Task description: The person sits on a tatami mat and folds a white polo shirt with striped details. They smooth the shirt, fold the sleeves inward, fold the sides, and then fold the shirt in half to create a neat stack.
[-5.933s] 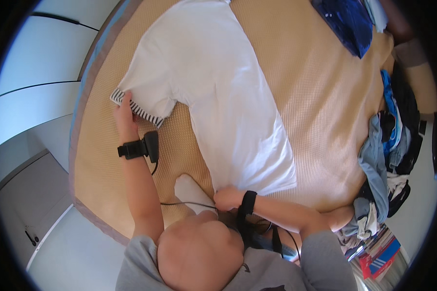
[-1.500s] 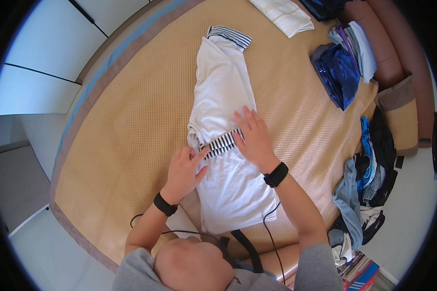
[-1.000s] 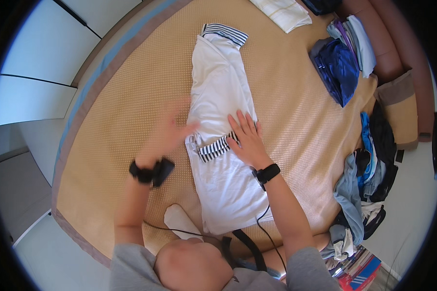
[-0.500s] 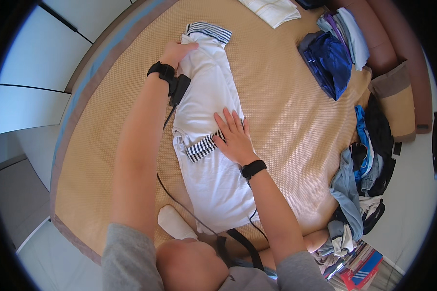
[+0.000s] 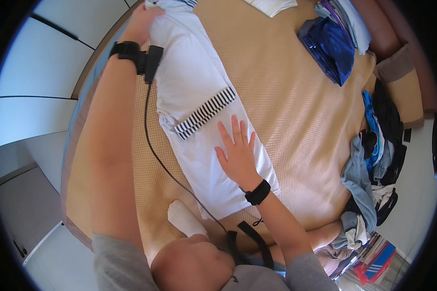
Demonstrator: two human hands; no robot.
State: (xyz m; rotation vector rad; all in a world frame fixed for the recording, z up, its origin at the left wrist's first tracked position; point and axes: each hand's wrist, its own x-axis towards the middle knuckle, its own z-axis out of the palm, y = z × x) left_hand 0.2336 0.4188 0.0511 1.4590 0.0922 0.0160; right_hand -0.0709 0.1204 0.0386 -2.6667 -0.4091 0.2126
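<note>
A white shirt lies lengthwise on the bed in a long folded strip. One black-and-white striped band crosses its middle, and another striped edge shows at its far end. My left hand reaches out to that far end, its fingers closed on the shirt's left edge. Over the lower half of the shirt, just below the middle band, my right hand is open with its fingers spread. Whether the palm presses on the cloth I cannot tell. Both wrists wear black straps, the left with a small box and cable.
A tan woven mat covers the bed. Folded dark blue clothing sits at the far right beside a stack of light garments. Loose clothes are heaped along the right edge, near a tan cushion. My socked foot rests near the shirt.
My left hand has moved farther away and left, drawing the shirt's far end with it. The right hand has slid off the striped band onto plain cloth, fingers more spread.
</note>
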